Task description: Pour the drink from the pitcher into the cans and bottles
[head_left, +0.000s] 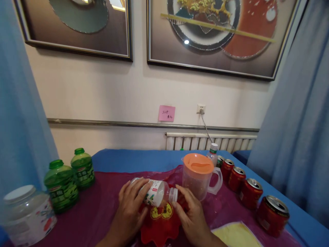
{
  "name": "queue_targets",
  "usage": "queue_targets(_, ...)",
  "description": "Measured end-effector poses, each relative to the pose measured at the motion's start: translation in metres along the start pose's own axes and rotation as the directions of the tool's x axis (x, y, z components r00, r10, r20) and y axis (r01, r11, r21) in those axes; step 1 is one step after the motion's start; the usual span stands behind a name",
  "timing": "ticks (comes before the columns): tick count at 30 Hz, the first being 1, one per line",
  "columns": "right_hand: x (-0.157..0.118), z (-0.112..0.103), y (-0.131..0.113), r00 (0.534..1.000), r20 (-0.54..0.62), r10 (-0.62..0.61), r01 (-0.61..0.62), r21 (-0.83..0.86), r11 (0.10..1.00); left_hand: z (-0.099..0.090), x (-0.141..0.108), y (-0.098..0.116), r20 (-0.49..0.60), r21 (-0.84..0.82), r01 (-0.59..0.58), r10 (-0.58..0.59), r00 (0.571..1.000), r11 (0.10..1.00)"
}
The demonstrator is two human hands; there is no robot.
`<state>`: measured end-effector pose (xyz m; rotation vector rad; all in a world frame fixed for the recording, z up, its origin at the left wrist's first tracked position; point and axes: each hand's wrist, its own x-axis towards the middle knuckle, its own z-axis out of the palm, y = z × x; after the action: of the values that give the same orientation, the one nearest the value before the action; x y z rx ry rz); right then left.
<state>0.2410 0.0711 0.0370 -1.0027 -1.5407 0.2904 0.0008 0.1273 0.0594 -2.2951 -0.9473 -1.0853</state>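
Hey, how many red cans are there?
4, in a row right of the pitcher: the nearest can, the second can, the third can and the fourth can. More may be hidden behind the pitcher.

Bare left hand (131,204): back up, your fingers curled over in a grip, thumb underneath | Bare right hand (190,213): your fingers bent, thumb and index tips drawn together in a pinch | Your hands: close, apart, wrists angled inward

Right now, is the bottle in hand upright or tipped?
Tipped: the bottle lies nearly sideways in the left hand, its neck end pointing toward the right hand.
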Motion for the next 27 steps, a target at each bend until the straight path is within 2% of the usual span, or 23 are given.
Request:
queue_targets(6,0.000,0.000,-0.002,0.998,-0.021,-0.057,0.057,0.013,0.998,-0.001,0.002,0.004,0.001,-0.016,0.008,-0.008,1.000,1.000)
queue_targets(12,-0.002,-0.003,-0.003,0.991,-0.060,-0.121,0.119,-0.036,0.992,0.003,-0.004,-0.007,0.020,0.016,0.004,-0.004,1.000,1.000)
queue_targets(16,-0.002,-0.005,-0.004,0.980,-0.138,-0.145,0.138,-0.057,0.989,0.006,-0.007,-0.013,0.030,0.005,0.061,-0.061,0.998,0.998)
queue_targets(19,0.002,-0.009,-0.015,0.975,-0.171,-0.141,0.138,-0.031,0.990,0.007,-0.007,-0.011,0.012,-0.046,0.116,-0.116,0.993,0.992)
queue_targets(21,0.004,-0.014,-0.027,0.985,-0.133,-0.108,0.111,0.013,0.994,0.007,-0.007,-0.009,-0.016,-0.096,0.149,-0.151,0.988,0.984)
queue_targets(24,0.000,-0.023,-0.041,1.000,0.005,-0.012,0.011,0.084,0.996,0.010,-0.008,-0.005,-0.016,-0.163,0.230,-0.235,0.972,0.960)
queue_targets(27,-0.020,-0.029,-0.032,0.975,0.221,0.028,-0.040,0.048,0.998,0.016,-0.012,-0.002,0.016,-0.212,0.369,-0.374,0.927,0.905)
